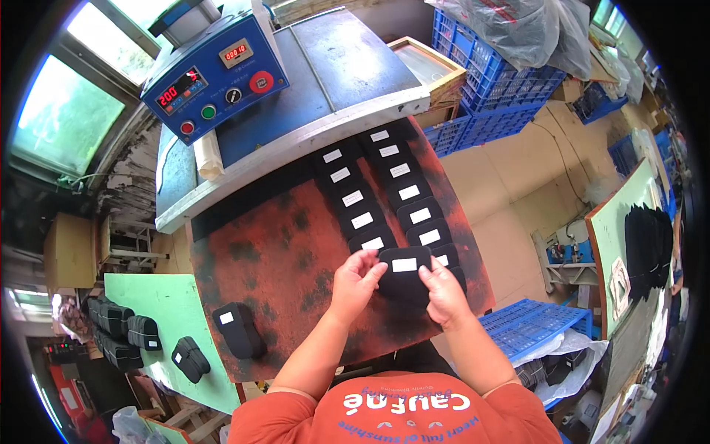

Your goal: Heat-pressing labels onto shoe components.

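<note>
In the head view, both hands are meeting over the red-and-black mottled bench point(281, 251), just toward four o'clock from the picture's centre. The left hand point(353, 281) is pinching the left edge of a black pad with a white label point(403, 272), its fingers point(370, 260) closed on that edge. The right hand point(445, 290) is gripping the same pad's lower right corner, fingers clamped on it. The pad is lying at the near end of two rows of labelled black pads point(381, 185), which are running away toward one o'clock up to the grey press plate point(347, 74). A blue control box point(214, 74) is sitting at eleven o'clock. A separate stack of black pads point(238, 331) is resting at seven o'clock, well apart from the hands. More black bundles point(122, 329) are lying on a green board point(170, 303) at eight o'clock.
</note>
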A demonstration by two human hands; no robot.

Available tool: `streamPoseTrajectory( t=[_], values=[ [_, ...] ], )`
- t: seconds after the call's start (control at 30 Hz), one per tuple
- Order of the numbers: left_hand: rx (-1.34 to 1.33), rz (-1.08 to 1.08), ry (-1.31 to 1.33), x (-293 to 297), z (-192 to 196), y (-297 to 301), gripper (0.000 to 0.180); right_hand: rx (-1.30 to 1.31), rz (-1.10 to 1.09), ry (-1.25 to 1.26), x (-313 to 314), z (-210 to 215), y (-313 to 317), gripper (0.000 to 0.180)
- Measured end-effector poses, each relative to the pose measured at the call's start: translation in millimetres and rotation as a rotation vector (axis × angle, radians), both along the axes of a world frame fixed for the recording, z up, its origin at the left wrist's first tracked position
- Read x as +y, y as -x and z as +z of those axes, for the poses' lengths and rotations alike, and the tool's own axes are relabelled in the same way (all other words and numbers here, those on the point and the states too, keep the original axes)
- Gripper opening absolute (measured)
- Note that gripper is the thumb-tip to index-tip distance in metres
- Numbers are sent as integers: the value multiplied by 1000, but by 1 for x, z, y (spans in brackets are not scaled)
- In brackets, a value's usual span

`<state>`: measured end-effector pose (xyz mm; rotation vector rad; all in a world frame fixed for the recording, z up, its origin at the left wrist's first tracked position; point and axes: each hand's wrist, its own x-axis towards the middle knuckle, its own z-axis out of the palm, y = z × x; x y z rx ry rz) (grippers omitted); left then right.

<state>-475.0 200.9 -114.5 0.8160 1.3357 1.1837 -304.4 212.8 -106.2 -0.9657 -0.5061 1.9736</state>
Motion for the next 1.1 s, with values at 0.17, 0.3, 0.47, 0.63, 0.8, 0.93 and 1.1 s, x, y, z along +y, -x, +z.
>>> streamPoseTrajectory(
  t=[0.17, 0.3, 0.47, 0.63, 0.8, 0.93, 1.1],
  values=[
    [180, 107, 46, -9, -22, 11, 16, -259, 44, 58, -21, 12, 1, 43],
    [331, 90, 115, -12, -19, 10, 18, -424, 13, -173, -40, 18, -3, 47],
    [679, 130, -239, -32, -34, 35, 23, -466, 23, -292, -57, 17, 0, 40],
    [841, 92, -217, -64, 23, 45, 20, -734, 232, -616, -54, 24, 12, 31],
    [1401, 572, -275, -108, 51, 113, 29, -683, 363, -768, -71, 22, 9, 28],
    [464, 698, 240, -176, 20, 220, 59, -588, 615, -670, -97, 12, 14, 27],
    [388, 492, 330, -181, 7, 210, 53, -490, 778, -781, -108, 9, 29, 28]
  ],
)
